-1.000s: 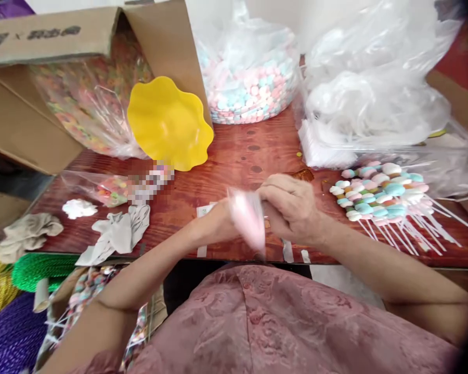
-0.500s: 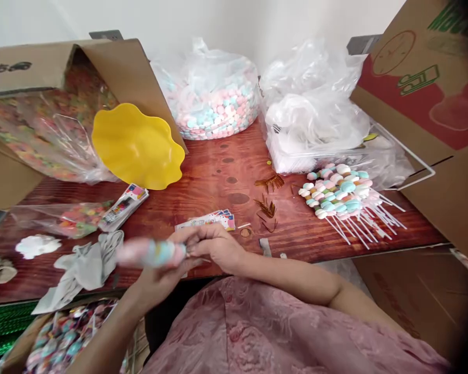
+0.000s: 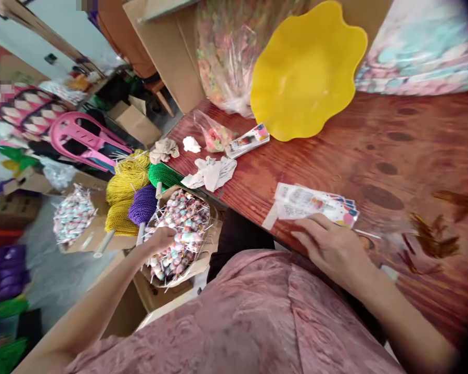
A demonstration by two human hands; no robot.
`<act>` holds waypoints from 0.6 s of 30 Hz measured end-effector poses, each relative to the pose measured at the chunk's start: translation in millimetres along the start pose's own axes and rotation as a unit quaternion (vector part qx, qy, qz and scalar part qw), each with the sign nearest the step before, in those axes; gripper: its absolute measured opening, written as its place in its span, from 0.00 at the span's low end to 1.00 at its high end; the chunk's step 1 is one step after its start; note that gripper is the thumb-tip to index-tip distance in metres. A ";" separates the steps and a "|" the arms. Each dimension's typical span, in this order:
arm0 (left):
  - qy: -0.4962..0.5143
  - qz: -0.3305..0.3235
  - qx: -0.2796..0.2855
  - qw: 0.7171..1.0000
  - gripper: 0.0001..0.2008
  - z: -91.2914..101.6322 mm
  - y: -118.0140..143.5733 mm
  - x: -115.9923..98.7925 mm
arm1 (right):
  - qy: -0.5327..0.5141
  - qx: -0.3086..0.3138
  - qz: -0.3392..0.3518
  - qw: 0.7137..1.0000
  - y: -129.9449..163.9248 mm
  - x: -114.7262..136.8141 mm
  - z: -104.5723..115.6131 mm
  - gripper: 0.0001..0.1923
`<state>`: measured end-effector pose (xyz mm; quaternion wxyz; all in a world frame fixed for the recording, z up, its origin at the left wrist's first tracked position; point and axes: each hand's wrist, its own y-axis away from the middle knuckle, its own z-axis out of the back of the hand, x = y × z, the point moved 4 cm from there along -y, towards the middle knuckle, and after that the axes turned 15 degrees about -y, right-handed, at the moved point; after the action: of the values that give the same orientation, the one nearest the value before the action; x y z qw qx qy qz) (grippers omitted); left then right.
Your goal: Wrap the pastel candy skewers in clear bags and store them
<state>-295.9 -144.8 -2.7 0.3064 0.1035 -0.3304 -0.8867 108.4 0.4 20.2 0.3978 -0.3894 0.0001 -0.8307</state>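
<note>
My left hand [image 3: 163, 240] is over a carton full of wrapped marshmallow sticks [image 3: 191, 221], its fingers drawn together. Marshmallows lie right at its fingertips, but I cannot make out what the fingers hold. On the wooden table [image 3: 253, 179], my right hand [image 3: 331, 246] is open, fingers stretched out at the near edge of a fanned stack of printed clear bags [image 3: 308, 201]. A thin white stick [image 3: 367, 234] lies beside that stack. Gold twist ties [image 3: 432, 236] are scattered farther right.
A yellow scalloped bowl [image 3: 308, 72] leans by a bag of gummy candy [image 3: 226, 62]. Another pack of printed bags [image 3: 248, 140] and a crumpled cloth [image 3: 212, 173] lie on the table. Gold bead strings [image 3: 127, 182], purple bead strings [image 3: 143, 204] and a pink chair [image 3: 86, 137] stand left.
The view has swung left and down. My left hand, with a marshmallow stick before, has moved from the table to the carton. The right hand has parted from it and opened near the printed bags.
</note>
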 end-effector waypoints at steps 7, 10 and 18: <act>-0.163 -0.180 -0.162 0.956 0.07 13.9 -6.6 -82.8 | 0.051 -0.121 -0.008 0.991 43.6 -14.6 51.6 0.06; -0.226 -0.381 -0.337 0.831 0.12 34.0 24.9 -197.3 | 0.097 -0.185 -0.072 0.975 58.6 -18.0 64.9 0.07; -0.269 -0.601 -0.314 0.684 0.10 -38.6 84.0 -395.5 | 0.152 -0.261 -0.127 0.945 141.7 -4.6 63.4 0.10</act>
<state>71.6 27.1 15.0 -0.3799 -0.0653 0.0320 -0.9222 244.8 -73.8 17.4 0.1686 -0.3451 0.2276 -0.8948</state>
